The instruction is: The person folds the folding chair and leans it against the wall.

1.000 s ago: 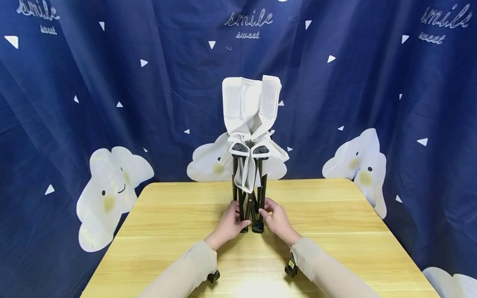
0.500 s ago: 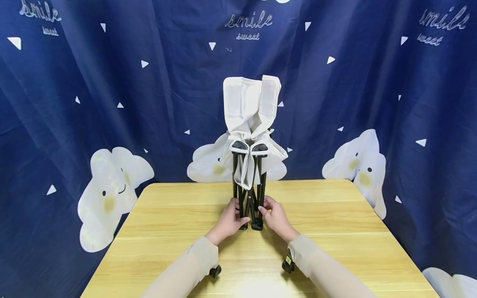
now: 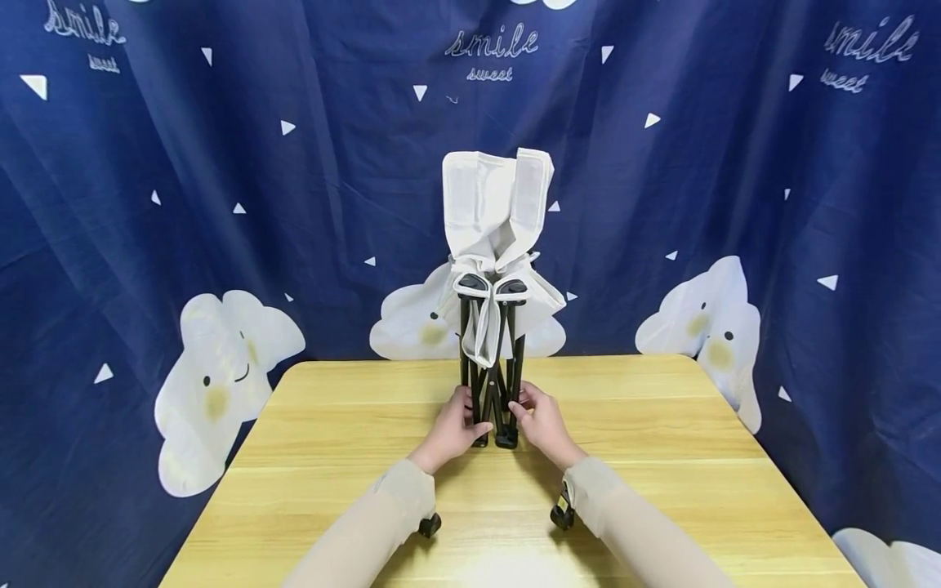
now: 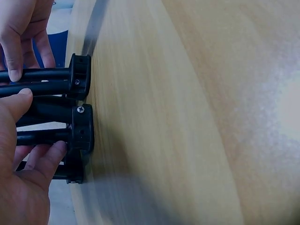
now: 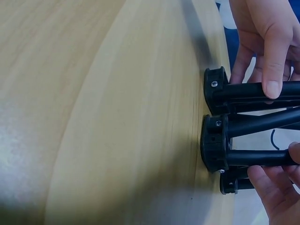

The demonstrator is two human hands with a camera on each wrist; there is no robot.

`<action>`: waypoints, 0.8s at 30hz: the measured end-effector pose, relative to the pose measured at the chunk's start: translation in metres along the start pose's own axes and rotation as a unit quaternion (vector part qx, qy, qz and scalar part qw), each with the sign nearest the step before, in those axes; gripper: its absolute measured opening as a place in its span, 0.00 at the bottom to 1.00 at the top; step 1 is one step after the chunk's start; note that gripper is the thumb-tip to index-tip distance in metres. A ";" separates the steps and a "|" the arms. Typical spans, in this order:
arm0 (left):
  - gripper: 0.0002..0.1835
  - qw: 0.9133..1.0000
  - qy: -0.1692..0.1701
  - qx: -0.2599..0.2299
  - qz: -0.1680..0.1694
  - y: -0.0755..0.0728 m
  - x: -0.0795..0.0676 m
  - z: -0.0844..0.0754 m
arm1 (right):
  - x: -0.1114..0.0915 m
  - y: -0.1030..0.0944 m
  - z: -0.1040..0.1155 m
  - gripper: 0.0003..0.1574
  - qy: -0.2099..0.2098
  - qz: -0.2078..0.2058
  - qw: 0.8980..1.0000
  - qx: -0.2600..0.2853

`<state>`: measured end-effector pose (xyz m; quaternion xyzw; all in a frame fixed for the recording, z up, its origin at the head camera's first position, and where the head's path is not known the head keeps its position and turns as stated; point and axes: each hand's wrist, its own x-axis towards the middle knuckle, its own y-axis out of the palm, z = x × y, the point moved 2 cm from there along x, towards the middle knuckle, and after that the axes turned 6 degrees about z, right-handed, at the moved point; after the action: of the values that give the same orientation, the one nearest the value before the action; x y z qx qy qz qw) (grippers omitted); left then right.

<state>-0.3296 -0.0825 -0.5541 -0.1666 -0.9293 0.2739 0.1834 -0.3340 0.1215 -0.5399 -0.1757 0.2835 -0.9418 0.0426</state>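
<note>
A folded folding chair (image 3: 481, 322) with white fabric and black tubular legs (image 3: 476, 408) stands upright at the table's far middle in the head view. My left hand (image 3: 452, 429) grips its left legs low down, thumb in front and fingers around the side. On the opposite side my right hand (image 3: 546, 423) holds the right legs between thumb and fingers. Black plastic feet (image 4: 82, 129) with screws rest on the tabletop in the left wrist view. The right wrist view has my right hand (image 5: 276, 187) round a leg, and my left hand (image 5: 272, 42) above.
The light wooden table (image 3: 331, 482) extends to both sides and in front of the chair. Behind it hangs a navy curtain (image 3: 353, 188) with white clouds and triangles, close to the table's back edge.
The chair's feet have slid slightly away from me across the table, and both hands have moved forward with them. The grip on the legs looks the same.
</note>
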 end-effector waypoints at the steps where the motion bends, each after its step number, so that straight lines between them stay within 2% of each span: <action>1: 0.30 1.000 -0.003 0.002 0.001 0.000 0.001 0.000 | 0.001 0.000 0.000 0.19 0.001 0.000 1.000 0.000; 6: 0.30 1.000 -0.015 0.004 0.004 0.000 0.005 0.003 | 0.004 0.001 -0.001 0.17 0.009 -0.001 1.000 0.000; 15: 0.30 1.000 -0.009 0.011 -0.001 -0.002 0.011 0.006 | 0.009 0.002 -0.003 0.16 0.010 -0.002 1.000 0.000; 24: 0.31 0.999 -0.034 0.009 0.000 -0.003 0.013 0.006 | 0.013 0.002 -0.007 0.17 -0.003 -0.010 1.000 0.013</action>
<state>-0.3442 -0.0816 -0.5537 -0.1554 -0.9326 0.2876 0.1530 -0.3483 0.1209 -0.5425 -0.1808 0.2692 -0.9452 0.0367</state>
